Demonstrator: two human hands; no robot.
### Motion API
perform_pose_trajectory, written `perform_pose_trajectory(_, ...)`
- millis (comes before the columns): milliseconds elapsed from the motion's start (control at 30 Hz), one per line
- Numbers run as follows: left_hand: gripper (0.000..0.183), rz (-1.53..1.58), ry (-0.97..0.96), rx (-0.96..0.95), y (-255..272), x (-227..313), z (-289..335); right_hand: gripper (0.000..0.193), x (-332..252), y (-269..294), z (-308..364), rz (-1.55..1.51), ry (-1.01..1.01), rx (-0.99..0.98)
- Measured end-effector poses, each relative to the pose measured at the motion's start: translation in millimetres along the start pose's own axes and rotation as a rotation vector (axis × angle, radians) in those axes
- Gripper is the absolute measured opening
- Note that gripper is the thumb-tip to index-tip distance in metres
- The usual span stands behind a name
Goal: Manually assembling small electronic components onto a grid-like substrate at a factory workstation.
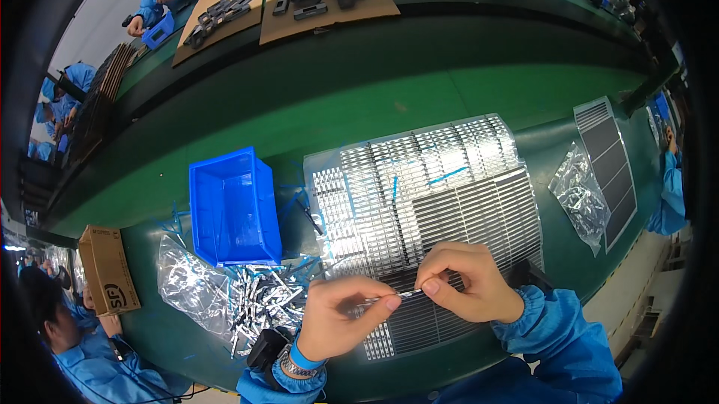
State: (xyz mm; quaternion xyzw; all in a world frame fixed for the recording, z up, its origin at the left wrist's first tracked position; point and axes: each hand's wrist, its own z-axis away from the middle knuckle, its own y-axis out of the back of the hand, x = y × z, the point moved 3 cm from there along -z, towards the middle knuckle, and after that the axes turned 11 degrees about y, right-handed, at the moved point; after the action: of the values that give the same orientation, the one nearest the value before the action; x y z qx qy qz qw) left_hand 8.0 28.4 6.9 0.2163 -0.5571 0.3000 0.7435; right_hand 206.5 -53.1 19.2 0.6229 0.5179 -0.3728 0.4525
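Between my two hands stretches a thin, narrow strip [409, 294], its ends pinched by thumb and forefinger on each side. My left hand [337, 319] is closed on the strip's left end, and my right hand [473, 284] grips the right end. Below them lies a large clear sheet [359, 213] lined with rows of silvery strips; its lower right part shows dark rows. Two bits of blue film [448, 176] rest on the sheet. To the left of my left hand is a loose pile of silvery and blue strips [266, 301].
A blue plastic bin [234, 209] stands left of the sheet, with a crumpled clear bag [191, 284] beside the pile. A cardboard box [108, 269] sits at far left. Rightward lie another bag [580, 194] and a dark-panelled sheet [605, 153]. Co-workers sit across and at left.
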Motion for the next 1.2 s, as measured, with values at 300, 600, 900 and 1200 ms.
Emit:
perform_pose_trajectory(300,0.011,-0.021,0.015,-0.073,1.2,0.4,-0.7,0.007,1.4,-1.8,0.9,-0.045,-0.022,-0.042)
perform_pose_trajectory(600,0.013,0.080,-0.130,-0.219,0.1,-0.9,-4.4,0.007,3.2,-4.2,1.2,0.038,-0.068,-0.052)
perform_pose_trajectory(900,0.009,0.158,-0.148,-0.279,-9.1,3.8,-0.4,0.007,2.9,-15.0,5.5,-0.004,-0.047,-0.096)
perform_pose_trajectory(1200,0.007,0.305,0.016,-0.150,4.8,-5.1,-0.6,0.029,-9.9,1.5,-0.4,0.316,0.261,0.069)
